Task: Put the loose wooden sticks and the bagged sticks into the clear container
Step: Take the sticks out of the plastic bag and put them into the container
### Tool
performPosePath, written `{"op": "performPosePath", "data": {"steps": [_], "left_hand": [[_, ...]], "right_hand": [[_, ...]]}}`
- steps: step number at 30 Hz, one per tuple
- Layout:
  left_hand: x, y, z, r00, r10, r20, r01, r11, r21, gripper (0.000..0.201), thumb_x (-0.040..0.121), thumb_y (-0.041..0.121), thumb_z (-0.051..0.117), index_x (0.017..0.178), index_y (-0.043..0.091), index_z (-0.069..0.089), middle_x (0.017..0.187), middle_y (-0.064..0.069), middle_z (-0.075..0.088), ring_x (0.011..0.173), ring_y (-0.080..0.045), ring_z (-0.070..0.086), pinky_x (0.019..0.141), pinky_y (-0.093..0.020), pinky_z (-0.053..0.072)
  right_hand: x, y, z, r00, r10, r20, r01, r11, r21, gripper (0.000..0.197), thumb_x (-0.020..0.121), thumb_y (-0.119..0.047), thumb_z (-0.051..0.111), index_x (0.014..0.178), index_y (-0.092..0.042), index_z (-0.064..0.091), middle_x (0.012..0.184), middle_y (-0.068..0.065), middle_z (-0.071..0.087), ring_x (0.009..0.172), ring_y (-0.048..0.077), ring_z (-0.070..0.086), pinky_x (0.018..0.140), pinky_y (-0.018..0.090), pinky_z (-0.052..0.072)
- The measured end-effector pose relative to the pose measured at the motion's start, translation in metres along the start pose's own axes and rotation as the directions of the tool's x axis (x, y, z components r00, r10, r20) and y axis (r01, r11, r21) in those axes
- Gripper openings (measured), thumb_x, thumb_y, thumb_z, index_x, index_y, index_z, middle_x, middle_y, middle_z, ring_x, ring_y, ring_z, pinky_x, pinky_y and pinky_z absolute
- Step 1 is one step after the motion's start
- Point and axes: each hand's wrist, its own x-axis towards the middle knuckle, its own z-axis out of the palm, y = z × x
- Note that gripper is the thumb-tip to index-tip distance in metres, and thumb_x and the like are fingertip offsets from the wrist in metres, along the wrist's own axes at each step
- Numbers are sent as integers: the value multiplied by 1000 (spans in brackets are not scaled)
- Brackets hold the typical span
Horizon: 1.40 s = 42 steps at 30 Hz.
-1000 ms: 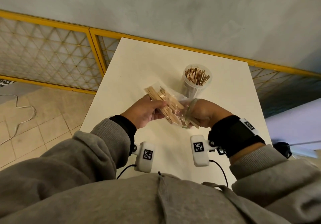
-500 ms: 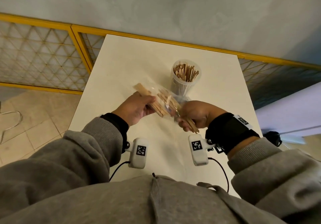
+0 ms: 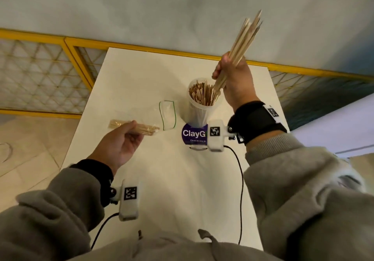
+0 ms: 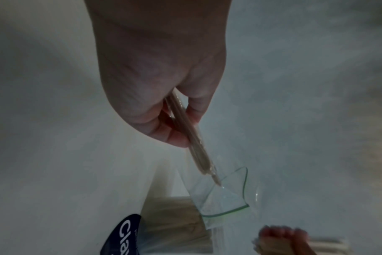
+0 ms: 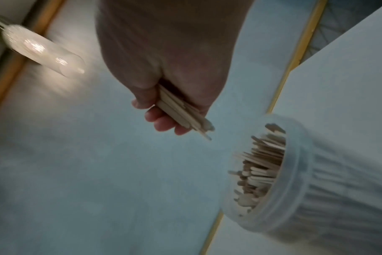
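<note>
A clear container (image 3: pixel 199 110) with a purple label stands upright on the white table (image 3: pixel 141 74), packed with wooden sticks (image 3: pixel 203 94). My right hand (image 3: pixel 224 72) grips a bundle of loose sticks (image 3: pixel 245 36), tilted up and to the right; its lower ends reach the container's mouth. The right wrist view has those sticks (image 5: pixel 181 113) in my fingers next to the container's rim (image 5: pixel 299 165). My left hand (image 3: pixel 131 137) holds the clear bag (image 3: pixel 167 115), its green-edged mouth open, with a few sticks (image 3: pixel 141 128) inside. In the left wrist view my fingers pinch these bagged sticks (image 4: pixel 185 131).
A yellow-framed mesh railing (image 3: pixel 66 62) runs behind and to the left of the table, with a grey wall beyond. Tiled floor (image 3: pixel 30 139) lies off the table's left edge. Black cables (image 3: pixel 240 179) trail from the wrist cameras over the near table.
Both hands held the bag of sticks together before. My right hand now has a bundle of sticks raised over the container, while my left hand keeps the bag, lower and to the left.
</note>
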Motion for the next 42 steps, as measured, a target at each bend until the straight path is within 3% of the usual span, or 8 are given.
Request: {"op": "performPosePath", "data": {"steps": [6, 12, 16, 20, 27, 31, 33, 42], "left_hand": [[3, 3, -6, 1000, 0, 4, 0, 1000, 25, 13, 90, 8, 57, 78, 13, 57, 62, 0, 66, 57, -6, 64, 50, -18, 54], [11, 8, -7, 1000, -8, -12, 8, 1000, 9, 12, 90, 8, 57, 80, 13, 58, 66, -1, 67, 61, -7, 65, 52, -19, 54], [13, 2, -5, 1000, -22, -6, 22, 1000, -1, 11, 90, 8, 57, 80, 12, 58, 69, -1, 67, 64, -8, 65, 56, -19, 56], [12, 1, -7, 1000, -27, -4, 27, 1000, 1, 9, 90, 8, 58, 81, 11, 57, 66, -2, 68, 59, -8, 67, 55, -20, 56], [6, 5, -6, 999, -33, 12, 33, 999, -6, 8, 90, 8, 58, 82, 10, 58, 65, -3, 69, 58, -10, 68, 57, -22, 58], [-2, 7, -5, 999, -10, 53, 11, 999, -31, 9, 89, 7, 59, 81, 10, 58, 70, -4, 68, 61, -10, 69, 58, -23, 58], [-8, 7, -1, 995, -2, 98, 4, 1000, -20, 9, 89, 6, 58, 81, 11, 58, 75, -4, 66, 62, -10, 68, 59, -23, 58], [-43, -4, 35, 910, -165, 381, -139, 744, 653, 17, 98, 27, 47, 106, 13, 54, 90, -4, 65, 73, -13, 67, 69, -27, 57]], "right_hand": [[26, 50, 8, 988, 92, -124, -124, 951, -282, 15, 81, -12, 62, 89, -21, 53, 82, 0, 59, 78, 21, 60, 85, 48, 55], [18, 55, 7, 983, -74, -167, -21, 863, -505, 37, 91, -10, 55, 126, -21, 47, 85, -1, 59, 85, 13, 60, 80, 18, 46], [3, 62, 1, 964, -260, 59, 209, 600, -773, 36, 100, -26, 39, 132, -15, 52, 118, 4, 61, 109, 15, 57, 96, 24, 41], [-9, 77, -7, 952, 30, 304, 294, 172, -940, 52, 101, -39, 22, 130, -14, 56, 137, 7, 56, 133, 24, 45, 119, 41, 12], [-21, 73, 1, 908, 162, 387, 394, -11, -919, 61, 98, -48, 16, 139, -14, 46, 153, 4, 38, 147, 24, 17, 118, 49, 0], [-48, 44, 18, 961, -191, 197, 264, 447, -854, 28, 96, -28, 50, 107, -11, 70, 114, 8, 68, 112, 25, 56, 103, 37, 42], [-72, 29, 31, 988, 126, 86, -37, 747, -664, 16, 93, -20, 58, 95, -12, 72, 94, 4, 72, 86, 17, 64, 83, 28, 51], [-136, 44, 44, 765, 572, 296, -569, 816, -104, 15, 92, -4, 51, 97, -4, 65, 96, 15, 66, 89, 26, 62, 86, 36, 50]]}}
